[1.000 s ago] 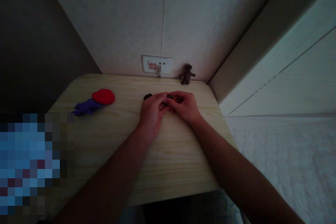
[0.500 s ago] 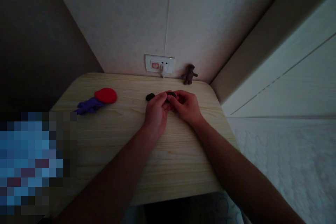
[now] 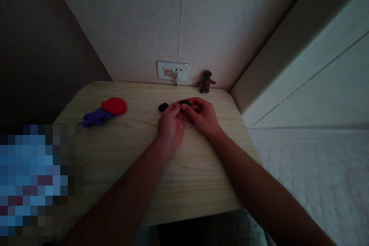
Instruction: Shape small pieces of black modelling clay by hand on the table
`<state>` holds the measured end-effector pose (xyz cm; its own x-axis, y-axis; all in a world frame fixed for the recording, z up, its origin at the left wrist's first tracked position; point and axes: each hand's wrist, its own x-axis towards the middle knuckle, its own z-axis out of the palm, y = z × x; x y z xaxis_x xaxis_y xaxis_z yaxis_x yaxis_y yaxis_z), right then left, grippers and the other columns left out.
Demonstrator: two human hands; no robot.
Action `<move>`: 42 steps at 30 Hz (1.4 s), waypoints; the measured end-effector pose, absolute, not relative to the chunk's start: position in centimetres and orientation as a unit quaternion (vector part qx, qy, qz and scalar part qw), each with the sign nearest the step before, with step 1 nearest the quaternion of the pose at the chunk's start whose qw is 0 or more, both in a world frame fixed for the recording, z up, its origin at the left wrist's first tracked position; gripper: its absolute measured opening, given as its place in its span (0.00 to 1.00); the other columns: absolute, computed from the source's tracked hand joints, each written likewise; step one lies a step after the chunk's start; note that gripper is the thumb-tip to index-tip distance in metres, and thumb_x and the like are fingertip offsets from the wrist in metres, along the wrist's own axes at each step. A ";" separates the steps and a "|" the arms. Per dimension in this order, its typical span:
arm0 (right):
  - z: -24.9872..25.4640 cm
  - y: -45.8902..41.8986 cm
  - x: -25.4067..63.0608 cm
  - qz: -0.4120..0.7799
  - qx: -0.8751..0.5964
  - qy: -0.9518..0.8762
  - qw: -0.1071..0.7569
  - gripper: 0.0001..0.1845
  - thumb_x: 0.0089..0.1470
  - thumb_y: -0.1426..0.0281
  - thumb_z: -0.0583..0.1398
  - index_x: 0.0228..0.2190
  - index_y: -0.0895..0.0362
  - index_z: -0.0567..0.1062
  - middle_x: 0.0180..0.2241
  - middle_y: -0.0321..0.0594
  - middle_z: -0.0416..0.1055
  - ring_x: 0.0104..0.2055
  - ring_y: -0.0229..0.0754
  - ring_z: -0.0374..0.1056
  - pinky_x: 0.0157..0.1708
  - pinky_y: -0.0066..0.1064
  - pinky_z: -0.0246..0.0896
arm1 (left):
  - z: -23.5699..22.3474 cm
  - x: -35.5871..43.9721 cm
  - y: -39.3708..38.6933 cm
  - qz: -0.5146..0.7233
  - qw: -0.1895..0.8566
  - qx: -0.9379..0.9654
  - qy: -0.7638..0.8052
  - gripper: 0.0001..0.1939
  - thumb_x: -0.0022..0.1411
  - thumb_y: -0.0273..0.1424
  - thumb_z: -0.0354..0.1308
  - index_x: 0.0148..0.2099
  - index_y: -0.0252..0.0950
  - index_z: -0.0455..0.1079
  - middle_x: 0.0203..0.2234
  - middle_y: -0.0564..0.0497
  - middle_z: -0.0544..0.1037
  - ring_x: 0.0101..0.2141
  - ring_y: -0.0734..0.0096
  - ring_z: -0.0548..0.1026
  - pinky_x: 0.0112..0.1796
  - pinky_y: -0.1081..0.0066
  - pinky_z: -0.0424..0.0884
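Observation:
A piece of black modelling clay (image 3: 186,103) is pinched between my two hands over the middle of the wooden table. My left hand (image 3: 172,121) has its fingers closed around the near left side of the clay. From the right, the thumb and fingers of my right hand (image 3: 203,114) press on it. My fingers partly cover its shape. A second black lump (image 3: 163,107) lies on the table just beyond my left hand. Behind my right hand, a small brown clay figure (image 3: 205,82) with arms spread stands against the wall.
A flat red piece of clay (image 3: 114,106) rests against a purple clay piece (image 3: 97,117) on the left of the wooden table (image 3: 129,150). A wall socket (image 3: 173,70) with a plug sits just above the back edge. A blurred-out blue object (image 3: 27,177) is at lower left.
My fingers have shifted slightly around the black clay, the left thumb drawing back a little. The whole view has moved slightly; the things on the table stay in place.

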<state>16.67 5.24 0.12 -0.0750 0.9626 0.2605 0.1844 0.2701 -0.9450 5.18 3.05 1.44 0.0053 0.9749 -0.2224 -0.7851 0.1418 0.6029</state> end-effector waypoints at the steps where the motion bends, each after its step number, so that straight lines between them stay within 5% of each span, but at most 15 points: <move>1: 0.1 5.3 16.7 0.381 -0.465 -0.623 0.501 0.19 0.52 0.55 0.68 0.37 0.57 0.80 0.30 0.38 0.76 0.28 0.36 0.68 0.27 0.28 0.65 | 1.5 5.2 3.0 0.634 0.697 0.149 0.300 0.06 0.63 0.24 0.55 0.36 0.32 0.74 0.36 0.43 0.82 0.47 0.62 0.81 0.55 0.61 0.72; 7: 0.1 5.3 16.9 0.320 -0.476 -0.658 0.488 0.17 0.54 0.56 0.68 0.39 0.55 0.82 0.35 0.41 0.81 0.34 0.42 0.73 0.38 0.34 0.70 | 1.9 5.3 3.0 0.639 0.702 0.121 0.290 0.08 0.62 0.19 0.53 0.36 0.31 0.73 0.36 0.41 0.82 0.48 0.60 0.81 0.57 0.57 0.73; 29: 0.1 5.4 16.4 0.455 -0.444 -0.583 0.506 0.24 0.49 0.47 0.68 0.32 0.55 0.76 0.24 0.33 0.71 0.23 0.35 0.65 0.22 0.27 0.64 | 1.5 5.1 3.1 0.622 0.705 0.158 0.301 0.02 0.61 0.25 0.60 0.35 0.34 0.74 0.36 0.44 0.82 0.46 0.62 0.81 0.52 0.62 0.74; 42: 0.1 5.3 16.7 0.346 -0.461 -0.637 0.512 0.19 0.58 0.52 0.64 0.35 0.56 0.79 0.30 0.38 0.76 0.32 0.39 0.69 0.32 0.30 0.65 | 2.1 5.4 2.8 0.621 0.725 0.112 0.277 0.07 0.62 0.21 0.56 0.36 0.32 0.75 0.37 0.44 0.82 0.50 0.63 0.80 0.58 0.63 0.71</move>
